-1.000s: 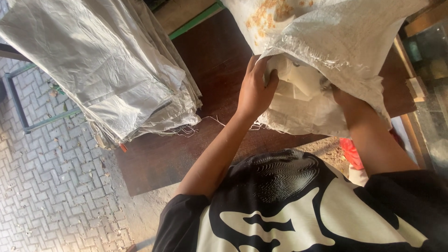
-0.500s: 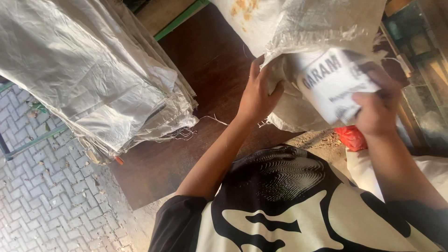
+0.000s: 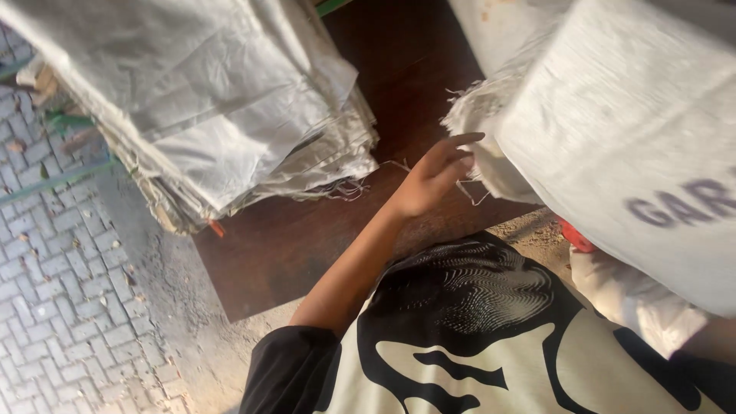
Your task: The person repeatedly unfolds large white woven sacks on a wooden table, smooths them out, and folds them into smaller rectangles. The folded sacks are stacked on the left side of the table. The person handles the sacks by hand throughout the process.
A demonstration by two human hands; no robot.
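A large white woven sack [image 3: 629,130] with dark printing is lifted close to the camera at the right and fills that side. My left hand [image 3: 433,176] reaches over the dark brown board [image 3: 307,238], fingers spread, fingertips at the sack's frayed lower-left edge with loose threads hanging by it. My right hand is hidden behind the sack; only part of its forearm [image 3: 709,341] shows at the lower right. My black shirt with a white pattern fills the bottom of the view.
A thick stack of folded white woven sacks [image 3: 222,100] lies on the board's left part and overhangs its edge. Grey brick paving [image 3: 54,307] lies to the left, with a green bar [image 3: 54,180]. A small red object [image 3: 573,234] shows under the lifted sack.
The sack has come up and toward the camera and now covers my right hand. My left hand has loosened from gripping its edge to spread fingers.
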